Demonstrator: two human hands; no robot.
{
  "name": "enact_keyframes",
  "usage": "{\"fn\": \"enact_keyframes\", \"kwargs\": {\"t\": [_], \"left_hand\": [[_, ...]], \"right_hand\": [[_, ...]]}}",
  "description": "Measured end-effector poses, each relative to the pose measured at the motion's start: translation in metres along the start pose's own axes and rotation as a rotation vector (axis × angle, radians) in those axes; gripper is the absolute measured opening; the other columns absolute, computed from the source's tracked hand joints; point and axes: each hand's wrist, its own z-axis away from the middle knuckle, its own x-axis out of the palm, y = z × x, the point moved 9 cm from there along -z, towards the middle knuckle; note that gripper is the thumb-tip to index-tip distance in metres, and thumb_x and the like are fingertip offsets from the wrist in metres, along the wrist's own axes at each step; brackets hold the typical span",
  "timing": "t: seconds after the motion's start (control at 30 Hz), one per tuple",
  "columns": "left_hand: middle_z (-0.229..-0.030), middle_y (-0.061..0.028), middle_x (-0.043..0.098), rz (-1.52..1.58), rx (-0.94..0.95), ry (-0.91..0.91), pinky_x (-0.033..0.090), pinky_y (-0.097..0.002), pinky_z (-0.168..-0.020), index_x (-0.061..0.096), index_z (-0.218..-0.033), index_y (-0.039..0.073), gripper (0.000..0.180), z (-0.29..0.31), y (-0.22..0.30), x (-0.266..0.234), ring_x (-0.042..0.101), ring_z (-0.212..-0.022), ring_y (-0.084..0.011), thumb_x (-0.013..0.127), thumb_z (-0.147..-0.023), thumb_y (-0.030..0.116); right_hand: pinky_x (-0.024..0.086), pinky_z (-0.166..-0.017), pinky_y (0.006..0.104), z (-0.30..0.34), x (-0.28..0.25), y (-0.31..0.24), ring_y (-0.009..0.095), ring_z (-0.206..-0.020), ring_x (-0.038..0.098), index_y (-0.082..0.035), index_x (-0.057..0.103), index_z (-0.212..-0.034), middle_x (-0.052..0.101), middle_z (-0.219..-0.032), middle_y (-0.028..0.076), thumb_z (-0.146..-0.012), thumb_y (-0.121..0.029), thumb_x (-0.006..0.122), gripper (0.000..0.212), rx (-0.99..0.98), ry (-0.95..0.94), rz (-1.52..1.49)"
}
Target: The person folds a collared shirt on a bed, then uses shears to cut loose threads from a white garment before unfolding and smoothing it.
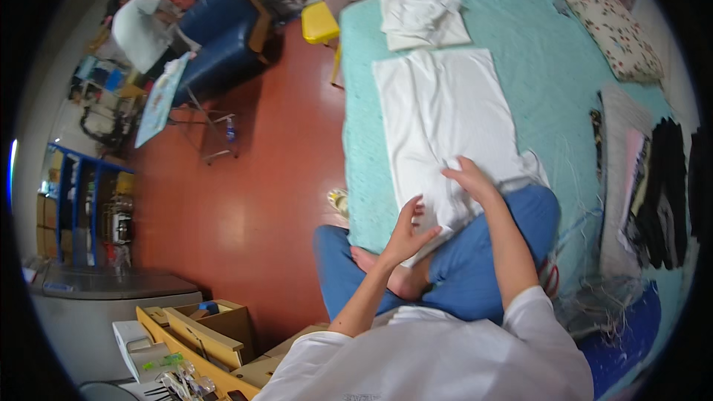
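A long white cloth (453,104), perhaps a garment, lies spread on the bed in front of my crossed legs. Its near end is bunched and creased by my lap. My right hand (472,182) grips a raised fold there, thumb toward the left, with some fingers hidden. Lower and to the left, my left hand (407,236) is held with its fingers apart beside the bunched part, apparently holding nothing. Beyond the far edge of the spread cloth sits a pile of folded white cloths (423,18).
The teal bedsheet (364,134) surrounds the cloth. Folded dark and light clothes (657,186) line the right side, below a floral pillow (616,33). Clear plastic wrapping (594,304) lies by my right knee. A yellow stool (320,24) stands left of the bed on the red floor.
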Motion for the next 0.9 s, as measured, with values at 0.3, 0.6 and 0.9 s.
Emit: {"fn": "enact_keyframes", "kwargs": {"t": [0.3, 0.6, 0.9], "left_hand": [[-0.083, -0.0093, 0.068, 0.276, -0.32, 0.236, 0.052, -0.0287, -0.066, 0.062, -0.102, -0.009, 0.024, 0.018, -0.077, -0.024, 0.065, -0.075, -0.0158, 0.061, -0.088, 0.01], [-0.139, -0.0103, 0.047, 1.079, -0.495, 0.25, 0.033, -0.0418, -0.106, 0.041, -0.139, 0.005, 0.065, 0.032, -0.061, -0.014, 0.045, -0.126, -0.0248, 0.033, -0.097, 0.054], [-0.14, -0.0152, 0.048, 1.466, -0.128, 0.296, 0.032, -0.0449, -0.11, 0.045, -0.136, 0.001, 0.045, 0.043, -0.045, -0.116, 0.042, -0.131, -0.0296, 0.045, -0.098, 0.026]], "right_hand": [[0.046, -0.089, 0.0276, 0.063, 0.048, -0.065, 0.013, -0.107, 0.058, -0.005, 0.049, -0.13, 0.06, -0.12, 0.008, -0.092, -0.023, 0.062, 0.044, -0.083, -0.646, -0.261], [0.05, -0.083, 0.0321, 0.033, 0.011, -0.039, 0.024, -0.097, 0.063, -0.002, 0.063, -0.106, 0.066, -0.101, 0.014, -0.086, -0.018, 0.064, 0.026, -0.332, -0.067, 0.434], [0.049, -0.085, 0.0421, 0.068, -0.182, -0.015, 0.031, -0.101, 0.063, -0.01, 0.063, -0.108, 0.066, -0.105, 0.015, -0.077, -0.031, 0.066, 0.038, 0.124, 0.469, 0.934]]}}
